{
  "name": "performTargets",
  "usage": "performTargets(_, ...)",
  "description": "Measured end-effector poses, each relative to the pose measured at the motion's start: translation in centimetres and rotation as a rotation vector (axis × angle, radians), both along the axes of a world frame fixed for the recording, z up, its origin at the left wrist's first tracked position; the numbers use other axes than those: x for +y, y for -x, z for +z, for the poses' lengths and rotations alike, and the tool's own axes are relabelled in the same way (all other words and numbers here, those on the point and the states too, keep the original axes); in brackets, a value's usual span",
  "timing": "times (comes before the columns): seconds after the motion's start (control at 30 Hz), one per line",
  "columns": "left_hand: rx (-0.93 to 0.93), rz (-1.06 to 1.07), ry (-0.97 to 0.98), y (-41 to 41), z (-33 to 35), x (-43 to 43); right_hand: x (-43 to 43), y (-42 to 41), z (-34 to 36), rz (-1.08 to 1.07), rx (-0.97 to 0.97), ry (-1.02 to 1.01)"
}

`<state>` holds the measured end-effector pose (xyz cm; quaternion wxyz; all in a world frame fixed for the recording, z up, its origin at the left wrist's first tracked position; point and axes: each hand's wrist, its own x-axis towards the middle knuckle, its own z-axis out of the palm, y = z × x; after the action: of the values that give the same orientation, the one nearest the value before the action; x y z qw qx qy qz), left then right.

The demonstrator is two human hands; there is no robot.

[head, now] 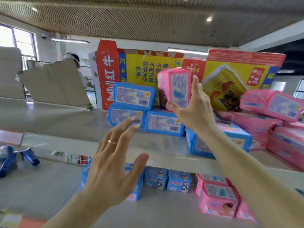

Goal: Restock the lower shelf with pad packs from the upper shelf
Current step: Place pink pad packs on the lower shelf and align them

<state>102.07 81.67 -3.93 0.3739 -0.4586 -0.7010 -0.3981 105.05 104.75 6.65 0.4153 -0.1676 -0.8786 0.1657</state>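
Observation:
My right hand [195, 109] grips a pink pad pack [174, 86] that stands upright over the upper shelf [65, 116], thumb under its lower edge and fingers up its right side. Three blue pad packs [133, 94] are stacked just left of it, and another blue pack [238, 135] lies under my right forearm. My left hand [111, 167] is open with fingers spread, its fingertips close to the lower left blue pack. A pile of pink packs [271, 104] fills the shelf's right end. On the lower shelf [156, 209] stand blue packs [164, 180] and pink packs [218, 195].
Tall red and yellow cartons [148, 66] stand behind the packs on the upper shelf. A person holding a big cardboard sheet [54, 83] is beyond the shelf at the left. Blue tubes [29, 156] lie at the far left below the upper shelf.

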Motion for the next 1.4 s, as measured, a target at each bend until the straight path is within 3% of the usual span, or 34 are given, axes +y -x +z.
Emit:
performTargets(0.17,0.023,-0.008,-0.041,2.9,-0.4,-3.3,0.9,6.2,1.5,-0.059,-0.147,0.275)
performTargets(0.33,-0.008,-0.023,-0.071,4.2,-1.0,-4.7,0.8,6.1,2.4,-0.059,0.022,0.257)
performTargets(0.47,-0.015,-0.065,-0.092,3.6,-1.0,-4.3,1.2,1.3,3.4,0.351,0.292,0.570)
performTargets(0.53,-0.029,-0.111,-0.095,2.8,-0.8,-3.5,1.1,-2.6,2.6,0.639,0.303,0.688)
performTargets(0.6,-0.086,-0.192,-0.118,1.6,-0.7,-2.3,1.2,-6.3,1.0,0.764,0.232,0.674)
performTargets(0.73,-0.262,-0.376,-0.183,-1.6,-0.3,-0.1,2.0,-13.5,-1.6,0.713,-0.086,0.511)
performTargets(0.83,-0.453,-0.484,-0.018,-4.9,-0.7,2.2,2.3,-17.8,-3.2,0.669,-0.337,0.443)
performTargets(0.9,-0.551,-0.552,0.134,-7.4,-1.8,4.2,2.6,-20.0,-5.0,0.643,-0.405,0.425)
performTargets(0.97,-0.607,-0.607,0.168,-9.9,-3.5,6.2,3.5,-21.8,-7.1,0.604,-0.437,0.434)
performTargets(1.03,-0.699,-0.622,0.116,-12.3,-5.3,7.8,4.6,-23.8,-9.4,0.576,-0.364,0.481)
performTargets(1.13,-0.794,-0.583,0.062,-15.2,-8.4,9.7,5.7,-27.4,-14.0,0.547,-0.138,0.717)
performTargets(1.2,-0.828,-0.557,0.045,-17.3,-10.5,10.4,5.7,-29.7,-17.5,0.556,-0.106,0.821)
performTargets(1.4,-0.984,-0.545,-0.083,-23.6,-15.5,9.1,5.4,-33.9,-25.2,0.527,0.004,0.892)
